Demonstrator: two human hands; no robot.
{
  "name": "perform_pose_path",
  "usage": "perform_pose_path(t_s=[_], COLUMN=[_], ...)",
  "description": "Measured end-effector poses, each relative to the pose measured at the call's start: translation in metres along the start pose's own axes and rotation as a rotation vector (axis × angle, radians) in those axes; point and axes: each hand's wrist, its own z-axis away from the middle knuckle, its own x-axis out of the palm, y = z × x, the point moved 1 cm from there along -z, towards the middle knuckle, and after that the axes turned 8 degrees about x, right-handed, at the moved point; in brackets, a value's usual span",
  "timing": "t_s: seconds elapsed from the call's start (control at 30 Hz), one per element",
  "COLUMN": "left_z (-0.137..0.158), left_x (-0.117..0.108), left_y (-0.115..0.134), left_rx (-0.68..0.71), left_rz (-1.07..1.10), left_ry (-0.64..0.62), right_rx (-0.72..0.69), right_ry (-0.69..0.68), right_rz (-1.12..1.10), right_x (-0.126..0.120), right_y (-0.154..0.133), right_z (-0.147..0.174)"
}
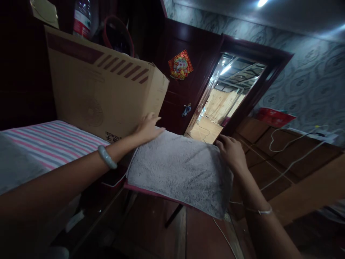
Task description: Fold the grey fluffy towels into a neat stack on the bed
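A grey plush cloth (178, 169) is spread over a small table with a pink edge (161, 195) and dark legs. Its right side hangs down past the tabletop. My left hand (149, 128), with a pale bangle at the wrist, is at the cloth's far left corner, fingers stretched and thumb apart. At the far right corner, the fingers of my right hand (232, 151) are bent around the cloth's edge; their tips are partly hidden. A thin bracelet (260, 211) sits on my right wrist.
A large cardboard box (102, 86) stands left, behind a striped cloth (54, 140). A bottle (82, 19) is behind it. Beyond are a dark door (175, 108) and a lit doorway. White cables (292, 165) cross the wooden cabinet (258, 151) at right; another lies on the floor.
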Motion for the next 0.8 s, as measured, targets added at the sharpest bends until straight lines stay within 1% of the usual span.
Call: perform_pose_path(t_s=[0.07, 0.1, 0.13, 0.2, 0.23, 0.3, 0.37, 0.47, 0.53, 0.6, 0.7, 0.8], left_z=[0.013, 0.021, 0.029, 0.043, 0.048, 0.054, 0.056, 0.055, 0.058, 0.068, 0.099, 0.148], left_x=[0.011, 0.020, 0.030, 0.048, 0.056, 0.064, 0.065, 0.054, 0.040, 0.024, -0.007, -0.046], left_y=[0.022, 0.031, 0.037, 0.039, 0.037, 0.031, 0.024, 0.013, 0.000, -0.017, -0.051, -0.091], left_rx=[0.320, 0.448, 0.523, 0.556, 0.547, 0.538, 0.542, 0.494, 0.432, 0.369, 0.297, 0.219], left_rz=[-0.230, -0.315, -0.368, -0.429, -0.445, -0.466, -0.485, -0.514, -0.514, -0.507, -0.545, -0.656], left_ry=[-0.063, -0.126, -0.196, -0.311, -0.337, -0.324, -0.296, -0.285, -0.269, -0.256, -0.255, -0.286], right_rx=[-0.231, -0.318, -0.375, -0.418, -0.417, -0.408, -0.406, -0.400, -0.398, -0.398, -0.390, -0.370], right_ry=[0.096, 0.080, 0.027, -0.086, -0.121, -0.139, -0.139, -0.143, -0.152, -0.165, -0.178, -0.184], right_rz=[0.117, 0.190, 0.247, 0.306, 0.311, 0.297, 0.276, 0.257, 0.257, 0.262, 0.271, 0.258], right_x=[0.009, 0.017, 0.026, 0.043, 0.050, 0.056, 0.057, 0.055, 0.055, 0.056, 0.057, 0.052], right_y=[-0.027, -0.038, -0.046, -0.053, -0.053, -0.049, -0.045, -0.041, -0.042, -0.042, -0.042, -0.042], right_z=[0.018, 0.027, 0.035, 0.047, 0.050, 0.051, 0.049, 0.046, 0.045, 0.045, 0.044, 0.041])
